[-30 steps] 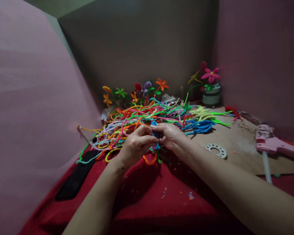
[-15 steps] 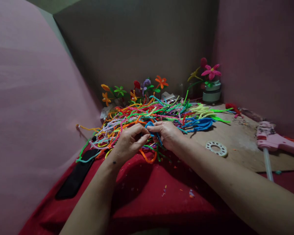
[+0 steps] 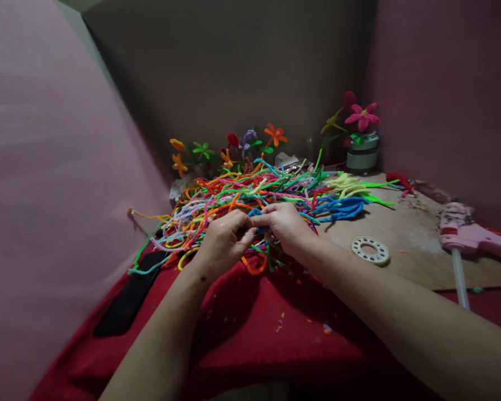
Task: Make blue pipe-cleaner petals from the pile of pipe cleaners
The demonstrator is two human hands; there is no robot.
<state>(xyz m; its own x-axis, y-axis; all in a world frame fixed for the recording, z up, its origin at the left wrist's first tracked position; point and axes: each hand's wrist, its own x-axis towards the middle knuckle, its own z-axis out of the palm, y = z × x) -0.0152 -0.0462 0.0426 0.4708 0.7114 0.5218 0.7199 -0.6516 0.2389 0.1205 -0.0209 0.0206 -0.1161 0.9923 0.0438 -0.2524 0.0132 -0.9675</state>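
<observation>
A blue pipe cleaner (image 3: pixel 255 213), bent into a small loop, is pinched between my two hands in front of the pile. My left hand (image 3: pixel 227 236) has thumb and fingers closed at its left end. From the other side my right hand (image 3: pixel 286 223) grips it, fingers curled and covering most of the lower part. Right behind the hands spreads a tangled heap of colourful pipe cleaners (image 3: pixel 234 192), with a bundle of blue ones (image 3: pixel 344 209) at its right.
Pipe-cleaner flowers (image 3: pixel 275 135) stand behind the heap, others in a pale pot (image 3: pixel 362 153). A white ring with holes (image 3: pixel 369 250) and a pink glue gun (image 3: pixel 463 228) lie on the board (image 3: pixel 417 267). A black phone-like slab (image 3: pixel 129 301) rests on the red cloth (image 3: pixel 250 345).
My right hand has turned slightly, and the blue strand's end that hung below it is now mostly hidden. The view has shifted a little.
</observation>
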